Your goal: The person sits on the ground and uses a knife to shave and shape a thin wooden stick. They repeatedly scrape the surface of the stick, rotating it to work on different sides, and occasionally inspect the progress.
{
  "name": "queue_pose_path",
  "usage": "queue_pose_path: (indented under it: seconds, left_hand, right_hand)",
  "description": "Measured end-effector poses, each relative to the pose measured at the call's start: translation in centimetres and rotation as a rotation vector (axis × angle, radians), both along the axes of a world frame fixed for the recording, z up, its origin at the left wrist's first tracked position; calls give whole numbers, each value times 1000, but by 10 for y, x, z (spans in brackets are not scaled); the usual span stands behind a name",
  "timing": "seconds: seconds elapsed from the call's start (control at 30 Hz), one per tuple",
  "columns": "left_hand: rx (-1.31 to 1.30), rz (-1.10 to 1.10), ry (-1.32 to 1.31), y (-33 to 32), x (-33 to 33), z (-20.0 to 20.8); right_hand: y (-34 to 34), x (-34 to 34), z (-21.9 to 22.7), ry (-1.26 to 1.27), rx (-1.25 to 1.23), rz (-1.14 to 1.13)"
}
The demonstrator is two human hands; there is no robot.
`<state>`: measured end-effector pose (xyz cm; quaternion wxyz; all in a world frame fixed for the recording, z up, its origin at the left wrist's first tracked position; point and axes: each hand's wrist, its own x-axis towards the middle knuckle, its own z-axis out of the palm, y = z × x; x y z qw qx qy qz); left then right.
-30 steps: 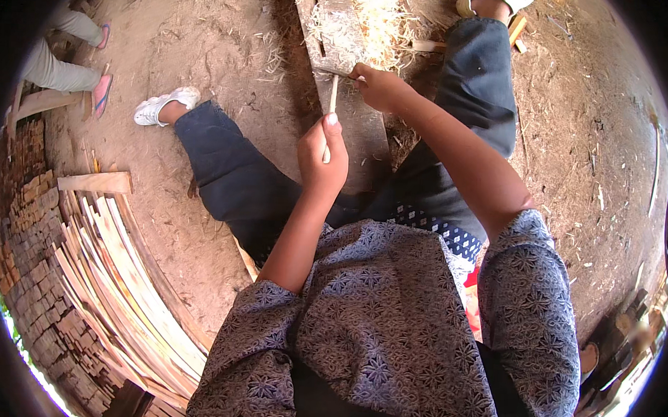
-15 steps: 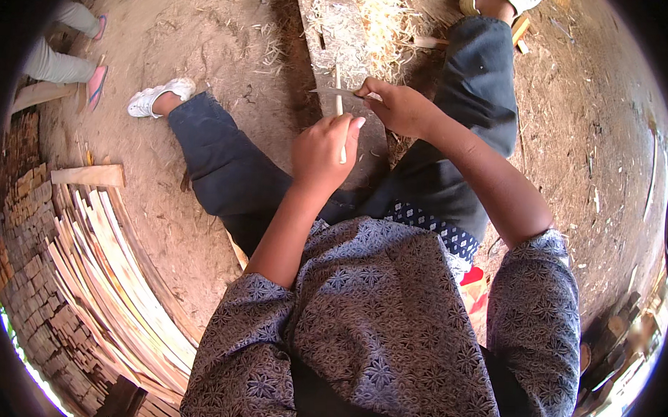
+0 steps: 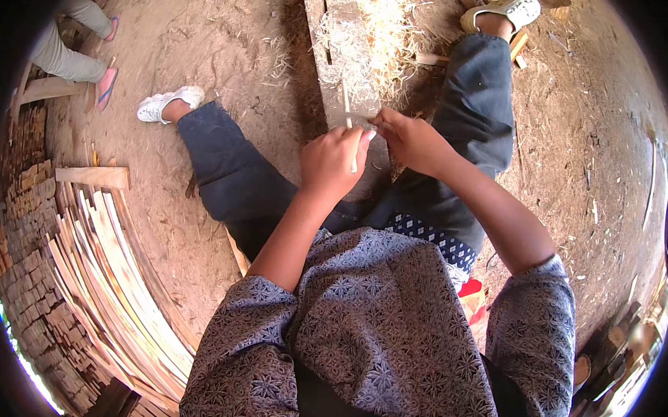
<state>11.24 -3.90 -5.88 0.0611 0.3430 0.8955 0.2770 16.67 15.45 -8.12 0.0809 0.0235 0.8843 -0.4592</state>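
Observation:
My left hand (image 3: 328, 163) is closed around a thin pale wooden stick (image 3: 346, 100). One end of the stick points away over the plank, and its near end pokes out below my fingers. My right hand (image 3: 416, 144) is pinched round the handle of a knife, mostly covered by the fingers. The knife's thin blade (image 3: 358, 119) lies crosswise over the stick, just beyond my left fingers. Beneath both hands a worn wooden plank (image 3: 341, 43) runs away between my spread legs.
Curly wood shavings (image 3: 388, 30) heap on the plank's far right. Long pale wood strips (image 3: 118, 267) lie at the left by stacked wood blocks (image 3: 33, 286). Another person's legs (image 3: 70, 63) in pink sandals stand at the far left. Logs (image 3: 600, 372) lie lower right.
My right hand has drawn the knife toward me along the stick, so the blade is closer to my left fingers. The whole view has shifted slightly.

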Motion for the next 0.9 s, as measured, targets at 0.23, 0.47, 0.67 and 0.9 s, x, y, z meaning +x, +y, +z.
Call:
queue_pose_path:
  seconds: [0.23,0.47,0.67,0.9]
  left_hand:
    - [-54,45,53,-7,-23,-16]
    - [63,54,-71,-3,-12,13]
    - [134,42,-144,2,-11,12]
    - [126,65,-135,4,-8,13]
  right_hand:
    - [-12,-68,-30,-98,116,0]
    - [-4,-24,-16,-43,3,-66]
    - [2,-11,-6,-50,-13,-40]
    - [-1,-5,34,-97,53,47]
